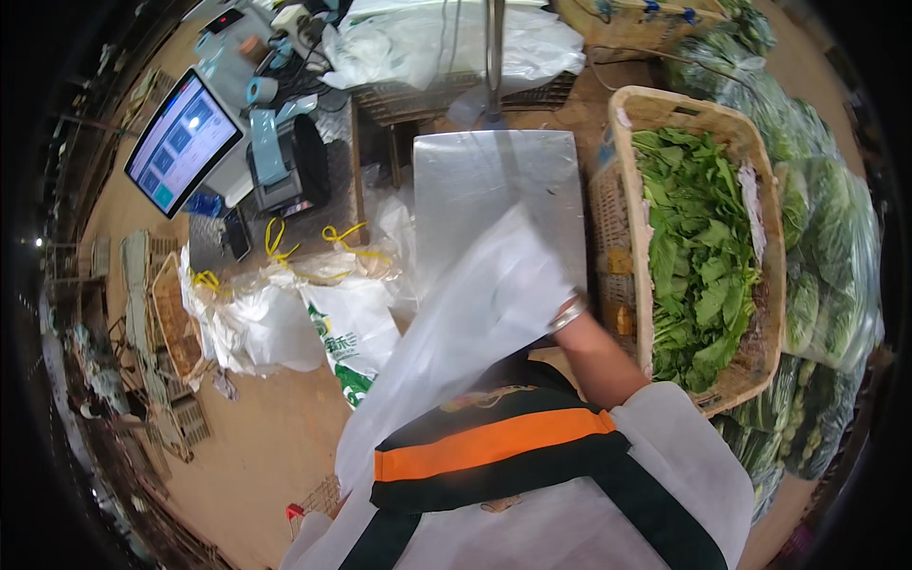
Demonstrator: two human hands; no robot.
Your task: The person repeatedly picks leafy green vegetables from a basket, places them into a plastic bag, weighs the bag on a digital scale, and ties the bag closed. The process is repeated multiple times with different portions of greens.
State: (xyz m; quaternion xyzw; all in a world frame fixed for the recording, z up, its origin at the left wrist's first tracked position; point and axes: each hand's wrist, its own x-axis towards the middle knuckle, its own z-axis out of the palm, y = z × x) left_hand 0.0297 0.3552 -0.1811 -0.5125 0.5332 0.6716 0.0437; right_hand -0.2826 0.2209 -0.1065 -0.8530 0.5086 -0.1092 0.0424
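Note:
My right hand [545, 293] is blurred and covered by a white translucent plastic bag [442, 328]; whether it is inside the film or behind it, I cannot tell. A silver bracelet [566, 315] circles that wrist. From the hand, the bag stretches down and left across my front. Its raised end hangs over a flat metal weighing platform [463, 178]. My left hand is out of sight, hidden past the bag's lower end. To the right of my right arm stands a plastic crate [773, 299] holding loose leafy greens [702, 263].
At the left are a lit touchscreen [184, 142], a label printer [285, 167] and a phone [236, 234]. White bags tied with yellow cord [263, 328] hang off the counter edge. A metal pole [494, 64] rises behind the platform. Bagged cabbages [830, 263] are stacked far right.

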